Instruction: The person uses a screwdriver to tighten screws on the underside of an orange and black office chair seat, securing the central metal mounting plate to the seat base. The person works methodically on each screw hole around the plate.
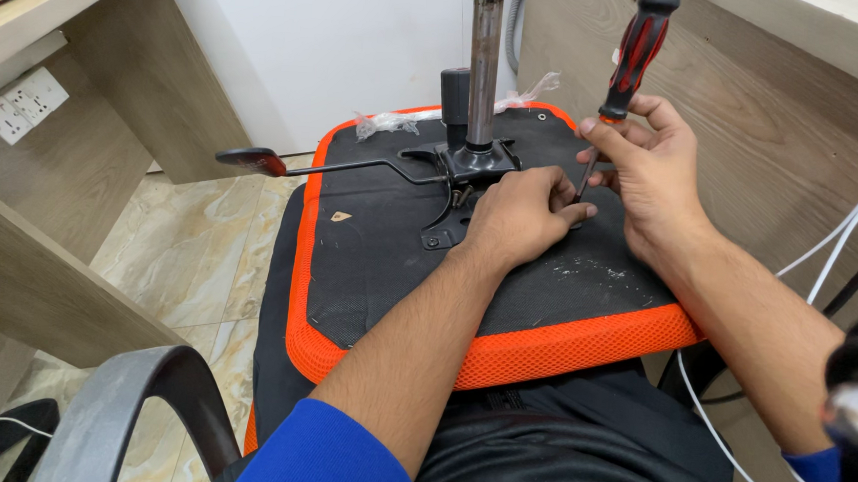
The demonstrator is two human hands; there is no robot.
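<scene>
An upturned office chair seat (379, 258) lies across my lap, black underside up with an orange mesh rim. A black metal mechanism plate (462, 169) with a chrome gas cylinder (484, 68) stands at its middle. My left hand (523, 217) rests on the plate's right side, fingers pressed down around the tip of the screwdriver. My right hand (648, 164) grips a red and black screwdriver (635, 51) near the shaft, held almost upright, its tip down by my left fingers. The screw itself is hidden under my fingers.
A height lever with a red paddle (252, 160) sticks out left of the mechanism. Wooden desk panels stand on both sides; a wall socket (20, 102) is at the left. White cables (840, 243) hang at the right. A grey armrest (117, 410) curves at the lower left.
</scene>
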